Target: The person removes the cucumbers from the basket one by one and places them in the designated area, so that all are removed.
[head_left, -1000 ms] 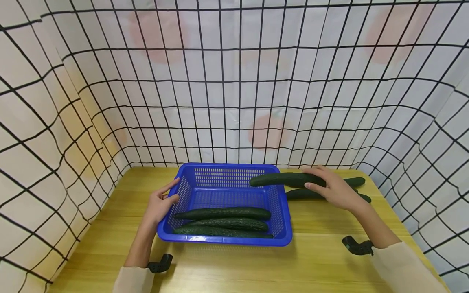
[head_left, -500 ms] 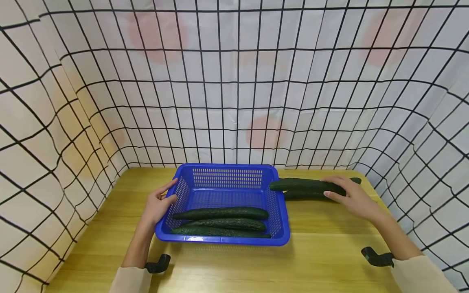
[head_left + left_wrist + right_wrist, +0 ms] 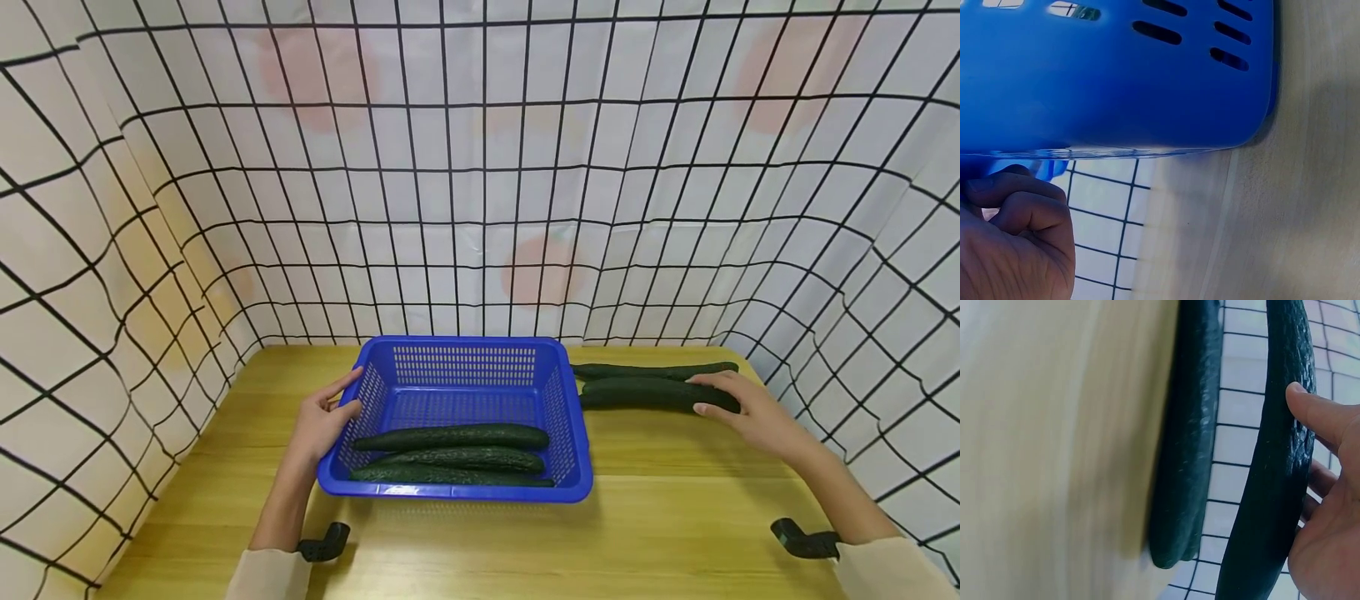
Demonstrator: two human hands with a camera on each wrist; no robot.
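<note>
A blue perforated plastic basket (image 3: 453,492) stands on the wooden table, with several dark green cucumbers in view around it. My left hand (image 3: 324,423) grips its left rim; in the left wrist view the fingers (image 3: 1029,209) are curled by the basket wall (image 3: 1116,94). Three cucumbers (image 3: 472,436) lie side by side along the basket's near side. Right of the basket, my right hand (image 3: 738,410) holds a cucumber (image 3: 645,393) between thumb and fingers near its right end. The right wrist view shows this held cucumber (image 3: 1272,456) apart from two others (image 3: 1188,437).
Behind the held cucumber another cucumber (image 3: 660,371) lies along the table's back edge. A white curtain with a black grid (image 3: 465,192) encloses the back and sides. Bare wooden tabletop (image 3: 480,550) shows in front of the basket.
My right hand has carried the cucumber rightward and down, from over the basket's right rim to the cucumbers beside it. My left hand stays on the rim.
</note>
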